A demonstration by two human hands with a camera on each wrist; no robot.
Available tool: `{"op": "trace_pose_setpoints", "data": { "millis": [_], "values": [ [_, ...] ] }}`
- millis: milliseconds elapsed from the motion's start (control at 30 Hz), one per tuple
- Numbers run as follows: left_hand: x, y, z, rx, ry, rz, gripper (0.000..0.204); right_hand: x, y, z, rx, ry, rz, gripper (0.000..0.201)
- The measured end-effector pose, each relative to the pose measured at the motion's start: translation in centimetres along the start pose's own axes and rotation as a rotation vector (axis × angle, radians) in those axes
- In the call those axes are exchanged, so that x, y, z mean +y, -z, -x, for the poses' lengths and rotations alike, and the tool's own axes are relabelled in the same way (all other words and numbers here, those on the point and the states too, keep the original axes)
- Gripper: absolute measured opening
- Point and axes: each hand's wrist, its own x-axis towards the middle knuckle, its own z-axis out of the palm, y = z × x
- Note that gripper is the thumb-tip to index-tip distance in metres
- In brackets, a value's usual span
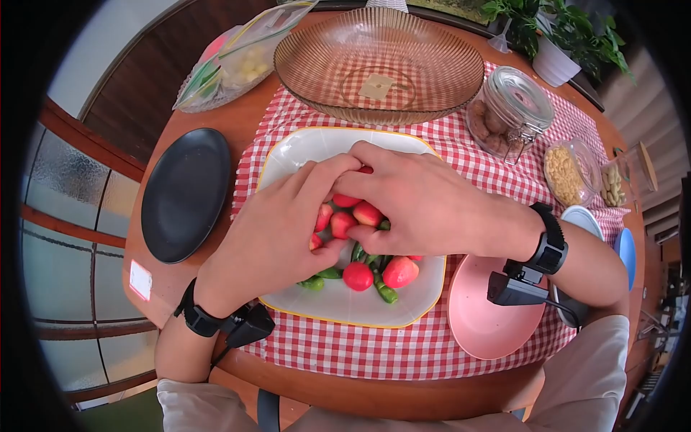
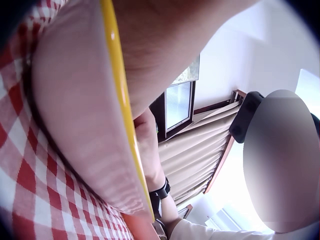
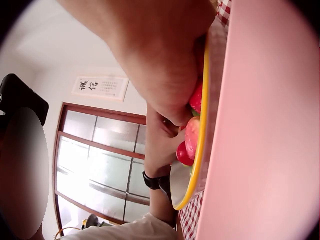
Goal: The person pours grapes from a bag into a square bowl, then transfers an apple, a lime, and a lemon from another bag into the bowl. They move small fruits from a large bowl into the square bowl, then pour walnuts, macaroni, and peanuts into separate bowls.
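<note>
Both hands are in a white rectangular dish with a yellow rim (image 1: 432,288), cupped round several small red fruits (image 1: 341,223). On the left side, the left hand (image 1: 270,216) curls its fingers and thumb about them. From the right, the right hand (image 1: 414,198) does the same, its fingertips close to the left hand's. Two more red fruits (image 1: 358,276) and several green peppers (image 1: 386,289) lie nearer the body. The right wrist view shows the right hand (image 3: 160,70) low over red fruits (image 3: 192,135) at the rim; some fingertips are hidden.
A large ribbed amber bowl (image 1: 317,93) stands behind the dish. At left are a black plate (image 1: 186,194) and bagged food (image 1: 245,65). At right are a clip-lid jar (image 1: 507,115), a container of yellow pieces (image 1: 563,175), a pink plate (image 1: 489,324) and a potted plant (image 1: 556,63).
</note>
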Motion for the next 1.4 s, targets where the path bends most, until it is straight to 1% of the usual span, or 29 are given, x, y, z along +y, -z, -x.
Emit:
{"op": "trace_pose_setpoints", "data": {
  "millis": [67, 133, 167, 233, 267, 333, 400, 433, 467, 500, 533, 567, 600, 633, 667, 700, 733, 767, 800, 867, 900, 933, 967, 1033, 1067, 1133, 1167, 1233, 1400],
  "values": [
    [0.2, 0.0, 0.0, 0.015, 0.006, 0.016, 0.075, 0.1, 0.0, 0.0, -0.042, -0.036, -0.041, 0.034],
    [0.2, 0.0, 0.0, 0.029, 0.014, 0.032, 0.072, 0.6, -0.6, 0.1, 0.101, 0.061, -0.038, 0.032],
    [0.1, 0.1, 0.0, 0.047, 0.04, 0.072, 0.07, 0.7, -0.7, 0.1, 0.1, 0.062, -0.037, 0.032],
    [0.0, 0.3, 0.1, 0.068, 0.066, 0.111, 0.068, 0.7, -0.8, 0.0, 0.236, 0.101, -0.056, 0.032],
    [0.1, 0.5, 0.0, 0.091, 0.053, 0.133, 0.065, 0.8, -0.8, -0.1, 0.235, 0.103, -0.055, 0.032],
    [-0.3, 0.8, -0.1, 0.117, 0.041, 0.153, 0.062, 0.8, -0.7, -0.4, 0.366, 0.228, -0.136, 0.03],
    [-1.0, 1.0, -0.2, 0.236, -0.214, 0.132, 0.066, 0.9, -0.5, -0.2, 0.378, 0.277, -0.151, 0.036],
    [-1.1, 1.0, -0.2, 0.238, -0.213, 0.131, 0.066, 0.9, -0.3, -0.1, 0.392, 0.322, -0.167, 0.043],
    [-1.2, 1.1, -0.1, 0.231, -0.274, 0.154, 0.073, 0.8, 0.0, 0.0, 0.39, 0.324, -0.166, 0.043],
    [-1.2, 1.1, 0.0, 0.224, -0.335, 0.176, 0.082, 0.6, 0.4, -0.1, 0.408, 0.351, -0.243, 0.051],
    [-1.4, 1.1, 0.0, 0.224, -0.334, 0.175, 0.082, 0.5, 0.6, 0.0, 0.426, 0.377, -0.319, 0.06],
    [-1.6, 0.9, 0.1, 0.177, -0.33, 0.181, 0.092, 1.0, 0.5, 0.0, 0.392, 0.392, -0.35, 0.072],
    [-1.7, 0.8, 0.1, 0.13, -0.326, 0.186, 0.103, 1.0, 0.7, -0.2, 0.392, 0.392, -0.35, 0.072],
    [-1.7, 0.8, 0.1, 0.129, -0.327, 0.186, 0.103, 0.9, 1.1, -0.4, 0.324, 0.415, -0.294, 0.075],
    [-1.5, 0.9, 0.1, 0.065, -0.294, 0.152, 0.107, 0.7, 1.4, -0.5, 0.256, 0.437, -0.239, 0.077],
    [-1.4, 1.0, 0.0, 0.001, -0.26, 0.118, 0.11, 0.4, 1.4, -0.3, 0.173, 0.399, -0.213, 0.084],
    [-1.2, 1.2, 0.0, -0.062, -0.225, 0.084, 0.114, 0.3, 1.2, -0.2, 0.174, 0.4, -0.215, 0.084],
    [-0.9, 1.2, 0.0, -0.063, -0.224, 0.084, 0.114, 0.3, 1.0, 0.0, 0.078, 0.355, -0.228, 0.084],
    [-0.5, 1.2, 0.1, -0.089, -0.198, 0.055, 0.112, 0.3, 0.9, 0.1, -0.019, 0.31, -0.239, 0.085],
    [-0.3, 1.3, 0.2, -0.113, -0.173, 0.027, 0.109, 0.2, 1.1, 0.1, -0.072, 0.275, -0.259, 0.081],
    [-0.3, 1.3, 0.2, -0.126, -0.174, -0.012, 0.102, 0.2, 1.2, 0.1, -0.124, 0.238, -0.28, 0.077],
    [-0.3, 1.3, 0.2, -0.14, -0.175, -0.051, 0.095, 0.2, 0.9, 0.3, -0.125, 0.236, -0.279, 0.077],
    [-0.3, 1.1, 0.2, -0.14, -0.177, -0.05, 0.095, 0.2, 0.4, 0.4, -0.092, 0.209, -0.234, 0.073],
    [-0.4, 0.5, 0.3, -0.078, -0.148, -0.125, 0.077, 0.0, -0.3, 0.4, -0.017, 0.173, -0.17, 0.058],
    [-0.6, 0.3, 0.4, -0.079, -0.149, -0.125, 0.077, 0.0, -0.3, 0.3, -0.016, 0.171, -0.171, 0.058],
    [-1.1, 0.2, 0.4, -0.031, -0.145, -0.105, 0.066, 0.2, -0.3, 0.1, -0.019, 0.137, -0.095, 0.052],
    [-1.1, 0.0, 0.4, -0.032, -0.147, -0.105, 0.066, 0.3, -0.4, 0.0, -0.019, 0.136, -0.094, 0.052],
    [-0.9, -0.2, 0.4, 0.036, -0.122, -0.122, 0.05, 0.6, -0.9, -0.1, 0.064, 0.115, -0.14, 0.049],
    [-0.3, 0.4, 0.3, 0.032, -0.086, -0.087, 0.039, 0.0, -0.1, 0.0, 0.056, 0.059, -0.096, 0.048]
  ]
}}
